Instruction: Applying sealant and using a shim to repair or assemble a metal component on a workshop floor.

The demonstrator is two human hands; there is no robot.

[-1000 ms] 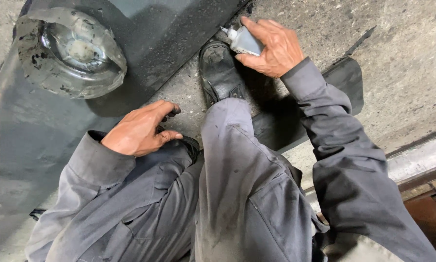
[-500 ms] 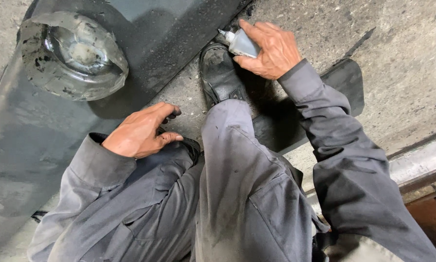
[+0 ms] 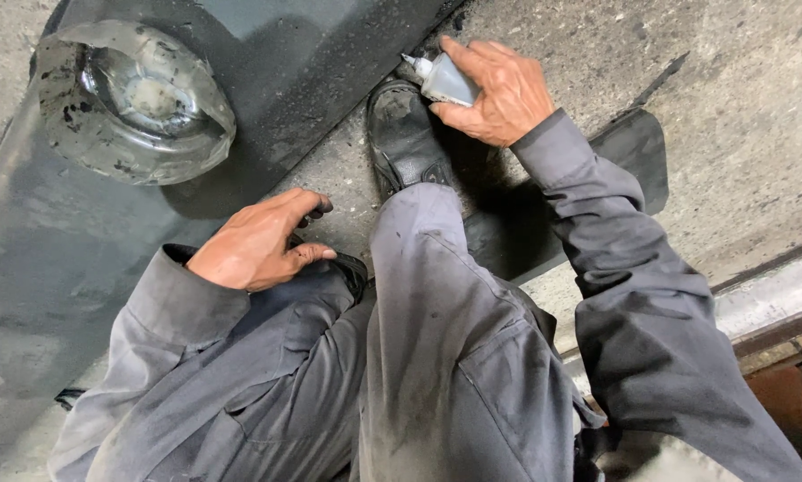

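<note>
My right hand (image 3: pixel 499 94) grips a small grey squeeze tube (image 3: pixel 443 80) with a white nozzle. The nozzle points left at the edge where the big black rubber sheet (image 3: pixel 285 62) meets the concrete, just beyond the toe of my black shoe (image 3: pixel 405 134). My left hand (image 3: pixel 258 241) rests on my left knee in grey work trousers, fingers loosely curled. A small dark object shows at its fingertips; I cannot tell what it is or whether the fingers hold it.
A dirty clear plastic bowl (image 3: pixel 133 98) stands on the black sheet at the upper left. A smaller black rubber piece (image 3: pixel 633 161) lies on the concrete under my right arm. A metal rail (image 3: pixel 776 295) runs along the right edge.
My right hand and the tube have barely shifted along the sheet's edge. The left hand stays on the knee.
</note>
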